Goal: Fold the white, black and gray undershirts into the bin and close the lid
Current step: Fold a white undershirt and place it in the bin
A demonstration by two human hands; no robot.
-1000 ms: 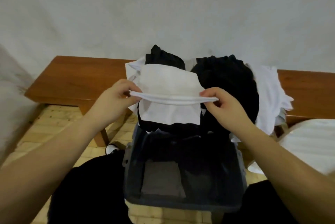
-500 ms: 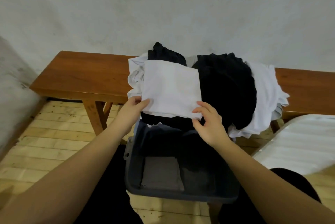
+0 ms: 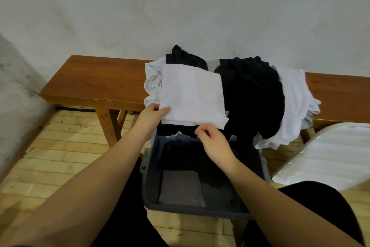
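Two hands at a folded white undershirt above an open bin

One long wooden table [image 3: 104, 82] runs along a pale wall, standing on a light plank floor [image 3: 50, 158]. A loose pile of clothes [image 3: 288, 102] sits on the table, white pieces mixed with black ones.

Below the table's front edge stands a dark blue-gray bin [image 3: 152, 190], open at the top, between the person's dark-clothed knees. A folded gray undershirt [image 3: 180, 188] lies flat on the bin's floor, toward its left side. A darker garment beside it is hard to make out.

At the right edge, a white ridged panel [image 3: 328, 156] leans near the bin; whether it is the lid cannot be told.

A folded white undershirt [image 3: 192, 94], a neat rectangle, rests on top of the pile at its left, above the bin's far rim.

The left hand [image 3: 152, 116] holds the near left corner of that shirt, thumb on top and fingers beneath. The right hand [image 3: 212, 138] hovers just below the shirt's near edge, thumb and forefinger curled close together; whether they pinch any cloth cannot be told.
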